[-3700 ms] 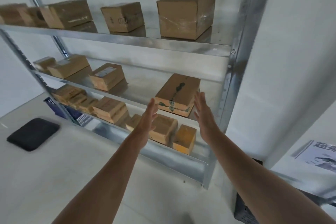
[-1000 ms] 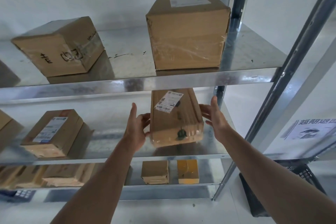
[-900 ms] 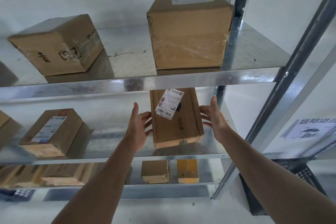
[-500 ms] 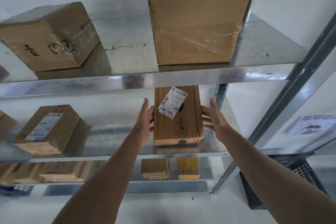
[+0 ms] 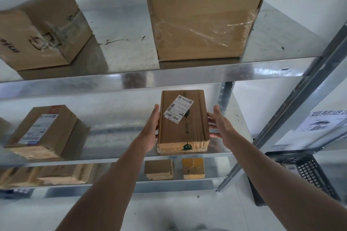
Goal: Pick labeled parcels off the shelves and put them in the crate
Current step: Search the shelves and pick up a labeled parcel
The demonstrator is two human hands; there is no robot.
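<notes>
A flat brown parcel (image 5: pixel 185 129) with a white barcode label on its upper face sits at the right end of the middle shelf (image 5: pixel 112 133), its near end at the shelf's front edge. My left hand (image 5: pixel 150 129) lies against its left side with fingers straight. My right hand (image 5: pixel 219 125) touches its right side, fingers spread and thumb low by the near corner. A black plastic crate (image 5: pixel 309 170) stands on the floor at the lower right, partly hidden behind the shelf post and my right arm.
Another labeled box (image 5: pixel 41 131) sits left on the middle shelf. A large taped box (image 5: pixel 202 15) and a marked box (image 5: pixel 39 28) stand on the top shelf. Two small boxes (image 5: pixel 158 169) rest on the lower shelf. A steel upright (image 5: pixel 300 103) runs diagonally at the right.
The parcel was turned over, so its white label faces up. Both hands moved from reaching toward it to resting on its two sides. The view came closer to the shelves.
</notes>
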